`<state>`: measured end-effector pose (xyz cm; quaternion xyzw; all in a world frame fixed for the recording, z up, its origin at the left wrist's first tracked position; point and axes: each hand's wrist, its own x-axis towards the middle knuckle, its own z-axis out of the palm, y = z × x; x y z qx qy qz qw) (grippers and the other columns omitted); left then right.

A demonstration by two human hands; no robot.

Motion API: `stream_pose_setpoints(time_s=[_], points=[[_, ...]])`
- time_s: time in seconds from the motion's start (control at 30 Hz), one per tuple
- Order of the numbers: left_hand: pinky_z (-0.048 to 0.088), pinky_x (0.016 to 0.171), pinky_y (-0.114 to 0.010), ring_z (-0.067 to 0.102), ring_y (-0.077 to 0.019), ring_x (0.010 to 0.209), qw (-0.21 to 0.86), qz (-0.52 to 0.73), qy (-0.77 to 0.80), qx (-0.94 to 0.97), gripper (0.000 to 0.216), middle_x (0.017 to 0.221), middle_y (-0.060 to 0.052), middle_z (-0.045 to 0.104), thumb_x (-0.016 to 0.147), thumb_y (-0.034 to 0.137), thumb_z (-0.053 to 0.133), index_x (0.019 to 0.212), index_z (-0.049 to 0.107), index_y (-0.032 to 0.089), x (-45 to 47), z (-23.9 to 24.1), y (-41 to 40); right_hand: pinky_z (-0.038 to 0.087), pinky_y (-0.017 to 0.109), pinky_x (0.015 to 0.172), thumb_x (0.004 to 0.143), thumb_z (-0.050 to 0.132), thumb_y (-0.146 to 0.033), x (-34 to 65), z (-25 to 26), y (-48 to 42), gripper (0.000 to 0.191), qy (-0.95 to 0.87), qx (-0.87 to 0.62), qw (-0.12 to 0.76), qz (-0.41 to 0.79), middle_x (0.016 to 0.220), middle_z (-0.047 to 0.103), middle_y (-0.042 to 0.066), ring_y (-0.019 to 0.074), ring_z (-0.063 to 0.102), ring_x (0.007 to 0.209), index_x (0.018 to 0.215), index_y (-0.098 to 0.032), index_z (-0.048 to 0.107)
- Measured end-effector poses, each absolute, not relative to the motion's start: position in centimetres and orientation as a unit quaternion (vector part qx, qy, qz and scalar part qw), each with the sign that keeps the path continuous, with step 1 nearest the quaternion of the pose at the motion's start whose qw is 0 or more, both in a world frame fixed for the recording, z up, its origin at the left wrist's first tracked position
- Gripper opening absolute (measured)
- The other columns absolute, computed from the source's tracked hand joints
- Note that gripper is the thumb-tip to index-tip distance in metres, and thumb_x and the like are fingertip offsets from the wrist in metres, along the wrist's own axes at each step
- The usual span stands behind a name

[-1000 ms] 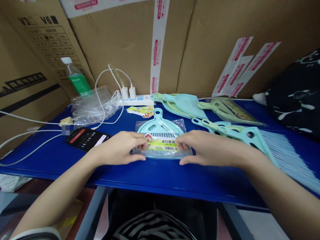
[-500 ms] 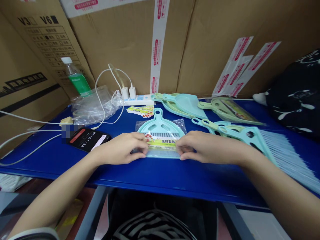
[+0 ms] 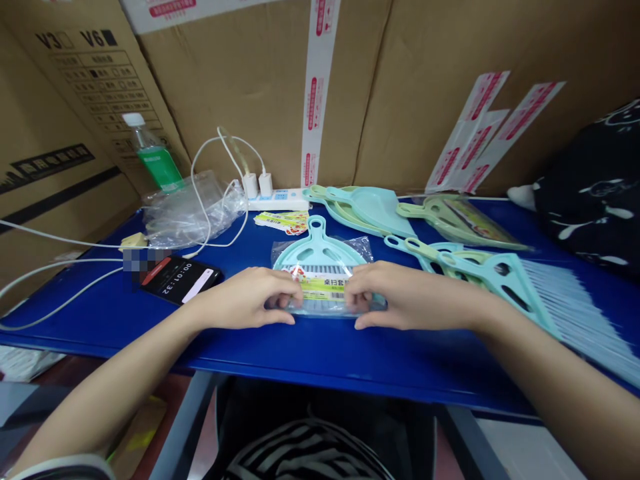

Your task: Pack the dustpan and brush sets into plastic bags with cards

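A mint-green mini dustpan in a clear plastic bag lies flat on the blue table, its handle pointing away from me. A yellow label card shows inside the bag near its front edge. My left hand pinches the bag's near left corner. My right hand pinches the near right part, fingers curled over the bag's edge. Both hands press the bag's open end against the table.
Loose dustpans, a bagged set and small brushes lie at the right. A phone showing a timer, clear bags, a power strip, label cards and a bottle sit left. Cardboard boxes stand behind.
Both hands have slid closer together along the bag's front edge, and the edge now looks folded over. The phone's timer went from 01:31 to 01:32.
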<state>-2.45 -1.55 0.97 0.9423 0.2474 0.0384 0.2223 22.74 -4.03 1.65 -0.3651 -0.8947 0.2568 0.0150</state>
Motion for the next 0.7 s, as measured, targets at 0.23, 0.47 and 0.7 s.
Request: stream_pose_setpoints(time_s=[0.23, 0.47, 0.7], points=[[0.038, 0.062, -0.020, 0.055, -0.0096, 0.067, 0.233, 0.037, 0.254, 0.938, 0.002, 0.080, 0.002, 0.062, 0.085, 0.020, 0.064, 0.086, 0.064, 0.019, -2.35, 0.89, -1.59, 0.041, 0.028, 0.065, 0.083, 0.063, -0.025, 22.60, 1.71, -4.24, 0.008, -0.890, -0.370, 0.020, 0.267, 0.071, 0.062, 0.000, 0.0143, 0.056, 0.066, 0.078, -0.019, 0.060], [0.039, 0.064, -0.021, 0.057, -0.0104, 0.068, 0.251, 0.037, 0.259, 0.932, 0.011, 0.081, 0.000, 0.064, 0.089, 0.022, 0.057, 0.083, 0.065, 0.018, -2.17, 1.11, -1.61, 0.043, 0.028, 0.064, 0.082, 0.061, -0.022, 22.40, 1.87, -4.42, 0.009, -0.883, -0.382, 0.021, 0.273, 0.068, 0.066, 0.001, 0.0145, 0.058, 0.063, 0.075, -0.018, 0.064], [0.039, 0.064, -0.022, 0.057, -0.0106, 0.068, 0.252, 0.032, 0.260, 0.932, 0.014, 0.082, 0.000, 0.065, 0.090, 0.023, 0.055, 0.083, 0.066, 0.018, -2.23, 1.07, -1.57, 0.042, 0.028, 0.067, 0.081, 0.064, -0.019, 22.26, 1.89, -4.40, 0.009, -0.890, -0.385, 0.033, 0.243, 0.074, 0.064, 0.003, 0.0152, 0.058, 0.068, 0.073, -0.017, 0.067]])
